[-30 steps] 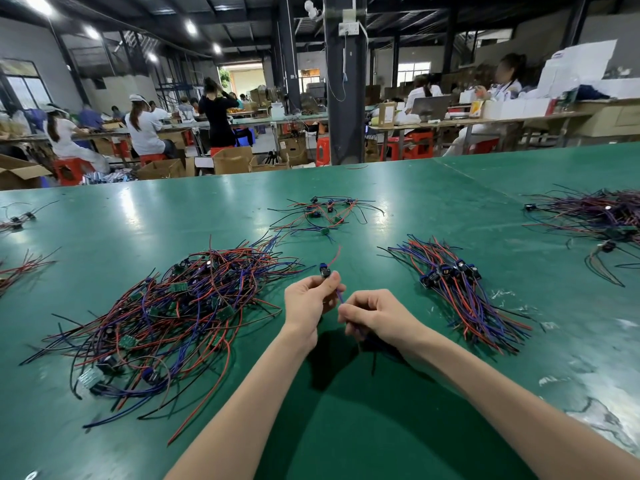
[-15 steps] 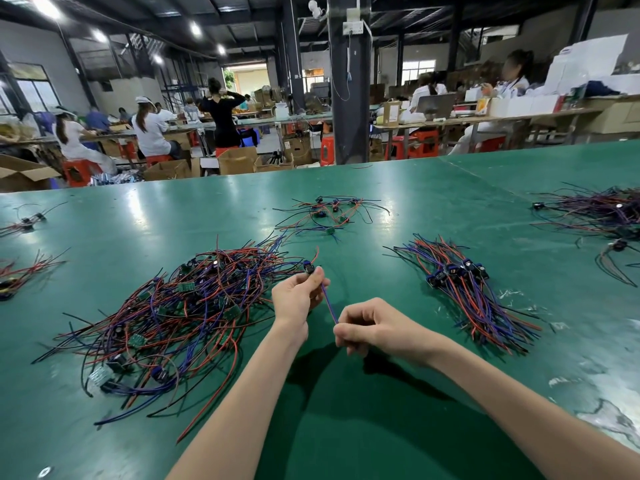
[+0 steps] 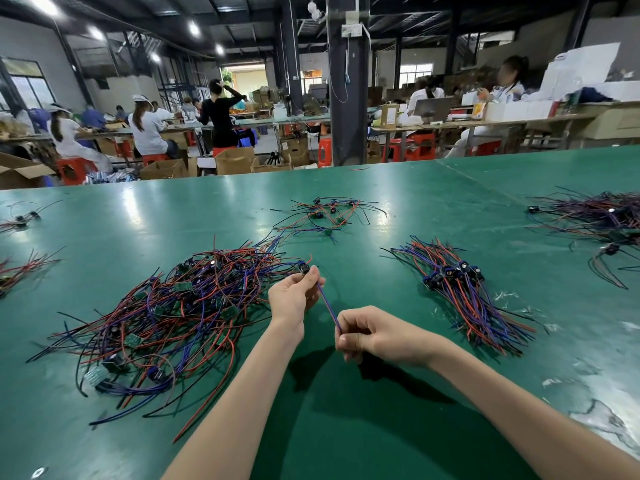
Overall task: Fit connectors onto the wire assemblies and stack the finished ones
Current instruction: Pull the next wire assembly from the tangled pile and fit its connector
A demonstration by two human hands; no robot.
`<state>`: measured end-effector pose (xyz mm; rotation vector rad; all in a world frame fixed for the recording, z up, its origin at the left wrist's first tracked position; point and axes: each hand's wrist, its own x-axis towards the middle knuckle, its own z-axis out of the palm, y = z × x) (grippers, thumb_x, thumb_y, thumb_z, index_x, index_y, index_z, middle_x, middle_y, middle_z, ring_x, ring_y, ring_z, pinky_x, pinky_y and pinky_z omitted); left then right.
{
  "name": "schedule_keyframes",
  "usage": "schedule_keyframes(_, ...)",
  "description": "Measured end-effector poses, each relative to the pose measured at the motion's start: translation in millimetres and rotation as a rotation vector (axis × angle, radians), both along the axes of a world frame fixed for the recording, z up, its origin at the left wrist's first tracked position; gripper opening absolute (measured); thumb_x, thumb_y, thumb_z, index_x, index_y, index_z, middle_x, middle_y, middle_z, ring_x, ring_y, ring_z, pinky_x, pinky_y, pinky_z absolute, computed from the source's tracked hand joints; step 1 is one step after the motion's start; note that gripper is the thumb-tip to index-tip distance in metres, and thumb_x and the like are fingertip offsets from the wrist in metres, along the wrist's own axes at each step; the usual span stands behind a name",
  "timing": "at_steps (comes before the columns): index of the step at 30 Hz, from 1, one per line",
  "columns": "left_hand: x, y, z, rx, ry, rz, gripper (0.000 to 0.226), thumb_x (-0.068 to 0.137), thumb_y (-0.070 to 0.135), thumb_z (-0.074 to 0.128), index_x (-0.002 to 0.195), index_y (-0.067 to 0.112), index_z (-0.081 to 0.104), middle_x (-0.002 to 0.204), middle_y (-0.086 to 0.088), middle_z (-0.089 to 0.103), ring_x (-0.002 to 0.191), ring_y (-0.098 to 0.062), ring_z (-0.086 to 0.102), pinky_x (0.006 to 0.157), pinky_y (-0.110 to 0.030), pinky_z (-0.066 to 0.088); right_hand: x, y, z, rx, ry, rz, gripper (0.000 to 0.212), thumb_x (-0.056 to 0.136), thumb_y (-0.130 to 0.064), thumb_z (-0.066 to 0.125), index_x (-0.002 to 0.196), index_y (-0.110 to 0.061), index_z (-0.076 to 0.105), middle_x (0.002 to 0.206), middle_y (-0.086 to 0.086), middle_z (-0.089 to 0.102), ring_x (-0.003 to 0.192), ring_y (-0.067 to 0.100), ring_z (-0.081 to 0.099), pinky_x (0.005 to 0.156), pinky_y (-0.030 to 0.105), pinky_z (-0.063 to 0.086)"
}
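My left hand (image 3: 293, 299) pinches a small black connector (image 3: 304, 269) at the top of one wire assembly. A blue wire (image 3: 328, 310) runs taut from it down to my right hand (image 3: 372, 336), which pinches the wire's lower end. A big tangled heap of red, blue and black wires with small green boards (image 3: 173, 313) lies left of my hands. To the right lies a tidy bundle of wires with black connectors (image 3: 460, 292).
The green table (image 3: 346, 427) also carries a small loose cluster of wires (image 3: 325, 216) further back, another heap (image 3: 595, 220) at the far right and stray wires (image 3: 20, 268) at the left edge. Other people sit at benches behind.
My left hand has shifted left and slightly away with the connector, while my right hand has slid down the blue wire, so more wire shows between them.
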<state>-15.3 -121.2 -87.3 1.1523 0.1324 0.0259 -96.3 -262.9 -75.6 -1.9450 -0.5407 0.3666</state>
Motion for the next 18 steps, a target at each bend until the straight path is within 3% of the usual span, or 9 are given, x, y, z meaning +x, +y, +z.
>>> schedule_keyframes(3, -0.9, 0.4, 0.5, 0.002, 0.007, -0.011, 0.019, 0.085, 0.009, 0.068, 0.070, 0.011, 0.057, 0.053, 0.002, 0.066, 0.048, -0.003, 0.059, 0.049, -0.014, 0.047, 2.1, -4.3, 0.0, 0.028, 0.043, 0.007, 0.022, 0.095, -0.006, 0.054, 0.075, -0.012, 0.053, 0.071, 0.001, 0.063, 0.062, 0.011, 0.056, 0.065, 0.023, 0.047)
schedule_keyframes(6, -2.0, 1.5, 2.2, -0.026, 0.025, -0.040, 0.017, 0.086, 0.010, 0.067, 0.072, 0.011, 0.059, 0.056, 0.002, 0.067, 0.050, -0.004, 0.059, 0.048, -0.014, 0.046, 4.3, -11.7, 1.6, 0.110, 0.130, 0.063, 0.012, 0.093, -0.013, 0.058, 0.086, -0.003, 0.060, 0.085, 0.004, 0.069, 0.071, 0.013, 0.059, 0.071, 0.024, 0.050)
schedule_keyframes(10, -6.6, -0.9, 3.3, -0.037, 0.045, -0.098, 0.015, 0.087, 0.011, 0.066, 0.073, 0.011, 0.059, 0.058, 0.001, 0.067, 0.053, -0.006, 0.059, 0.050, -0.015, 0.046, 10.5, -16.7, 3.5, 0.245, 0.267, 0.040, 0.029, 0.088, -0.028, 0.061, 0.099, -0.002, 0.062, 0.102, 0.015, 0.068, 0.078, 0.018, 0.063, 0.070, 0.024, 0.052)
schedule_keyframes(14, -13.3, -9.4, 2.3, 0.007, 0.037, -0.187, 0.015, 0.087, 0.012, 0.066, 0.073, 0.009, 0.060, 0.059, -0.001, 0.066, 0.053, -0.008, 0.058, 0.054, -0.018, 0.047, 14.7, -15.0, 0.9, 0.268, 0.247, -0.136, 0.042, 0.085, -0.040, 0.054, 0.097, -0.001, 0.063, 0.090, 0.013, 0.067, 0.068, 0.016, 0.064, 0.061, 0.024, 0.053)
schedule_keyframes(18, -22.9, -23.9, -2.5, 0.041, 0.026, -0.279, 0.024, 0.083, 0.015, 0.070, 0.060, 0.009, 0.064, 0.062, -0.006, 0.067, 0.049, -0.016, 0.060, 0.050, -0.025, 0.053, 21.5, -12.5, -8.0, 0.305, 0.133, -0.339, 0.027, 0.095, -0.020, 0.054, 0.095, 0.003, 0.068, 0.077, 0.008, 0.069, 0.061, 0.010, 0.062, 0.054, 0.019, 0.048)
